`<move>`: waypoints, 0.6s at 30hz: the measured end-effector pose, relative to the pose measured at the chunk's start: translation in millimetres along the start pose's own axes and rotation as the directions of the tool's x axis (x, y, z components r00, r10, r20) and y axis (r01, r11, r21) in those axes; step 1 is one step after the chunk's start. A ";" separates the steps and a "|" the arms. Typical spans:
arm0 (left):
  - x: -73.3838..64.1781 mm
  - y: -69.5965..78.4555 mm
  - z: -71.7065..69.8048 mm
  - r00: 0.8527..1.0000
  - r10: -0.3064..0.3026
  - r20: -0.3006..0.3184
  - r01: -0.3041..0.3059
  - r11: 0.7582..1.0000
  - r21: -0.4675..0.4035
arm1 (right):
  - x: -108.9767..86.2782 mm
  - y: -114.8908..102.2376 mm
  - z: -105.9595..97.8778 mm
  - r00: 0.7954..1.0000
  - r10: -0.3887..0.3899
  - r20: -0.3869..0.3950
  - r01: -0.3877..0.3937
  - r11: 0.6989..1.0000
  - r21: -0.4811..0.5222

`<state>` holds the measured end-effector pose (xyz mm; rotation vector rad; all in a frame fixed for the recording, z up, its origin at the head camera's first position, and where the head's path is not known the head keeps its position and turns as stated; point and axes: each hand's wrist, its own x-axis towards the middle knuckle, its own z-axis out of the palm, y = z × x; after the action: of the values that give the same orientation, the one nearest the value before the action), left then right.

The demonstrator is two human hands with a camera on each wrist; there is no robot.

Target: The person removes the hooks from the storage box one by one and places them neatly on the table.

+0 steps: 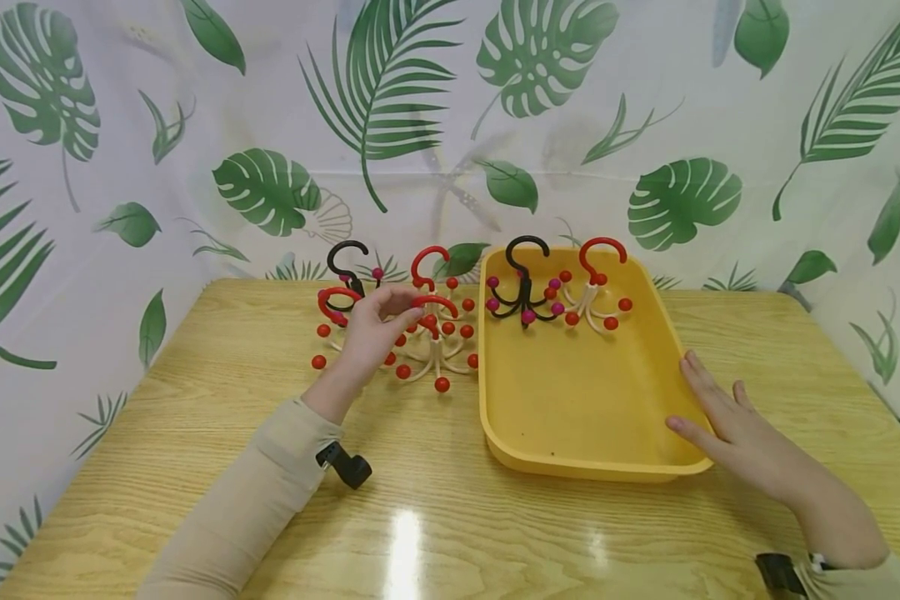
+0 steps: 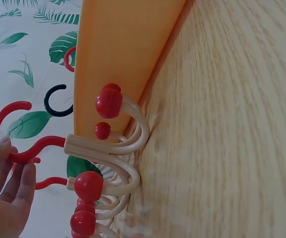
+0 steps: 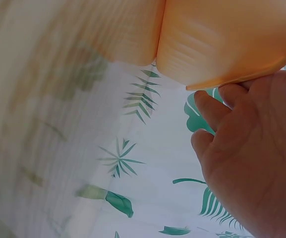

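Our left hand [image 1: 371,325] pinches hanger [image 1: 437,352]; others [image 1: 356,288] near worktop's [image 1: 232,375] far edge; spread right hand [image 1: 738,433] touches tray [image 1: 585,392], palm [image 3: 261,148] wrist-view only

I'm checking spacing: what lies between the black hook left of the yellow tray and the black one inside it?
In the head view, a red hook and the tray's left rim lie there; the left hand pinches a nearer red hook.

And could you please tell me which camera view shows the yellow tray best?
The head view: from above, it shows the yellow tray's inside and nearly all its rim. The left wrist view catches only part of its outer side; the right wrist view, part of its outside beside the right hand.
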<state>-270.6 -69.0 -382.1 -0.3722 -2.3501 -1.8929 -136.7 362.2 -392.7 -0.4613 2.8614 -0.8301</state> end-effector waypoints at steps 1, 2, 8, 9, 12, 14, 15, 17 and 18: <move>-0.1 -0.1 0.2 1.000 0.004 0.001 -0.004 1.000 0.001 | -0.1 0.0 0.0 1.000 0.004 0.001 -0.004 1.000 -0.001; -0.3 0.1 0.4 1.000 0.010 0.003 -0.010 1.000 0.000 | -0.2 0.1 0.0 1.000 0.004 0.000 -0.004 1.000 -0.001; -0.1 3.6 1.2 0.998 0.062 0.026 -0.061 0.998 -0.014 | 0.1 1.0 0.2 1.000 0.002 -0.004 -0.002 1.000 0.007; 0.2 4.7 1.6 0.997 0.069 0.032 -0.068 0.998 -0.018 | 0.1 1.3 0.3 1.000 0.001 -0.003 -0.001 1.000 0.010; 2.0 8.5 3.5 0.996 0.080 0.048 -0.079 0.996 -0.032 | 0.3 2.0 0.4 1.000 0.001 -0.003 -0.001 1.000 0.012; 3.3 11.7 5.2 0.994 0.099 0.052 -0.097 0.994 -0.041 | 0.5 2.3 0.5 1.000 0.003 -0.004 -0.003 1.000 0.008; 3.7 14.0 6.2 0.993 0.108 0.055 -0.106 0.994 -0.041 | 0.5 2.4 0.6 1.000 0.004 -0.005 -0.004 1.000 0.005; 4.5 18.9 8.7 0.990 0.130 0.055 -0.128 0.991 -0.036 | 0.7 2.8 0.8 1.000 0.007 -0.007 -0.007 1.000 -0.002; 4.8 21.8 10.1 0.989 0.139 0.058 -0.137 0.990 -0.033 | 0.7 2.9 1.0 1.000 0.006 -0.009 -0.006 1.000 -0.006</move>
<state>-269.0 -54.3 -362.5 -0.5865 -2.2699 -1.8785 -137.9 363.9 -395.1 -0.4501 2.8726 -0.8243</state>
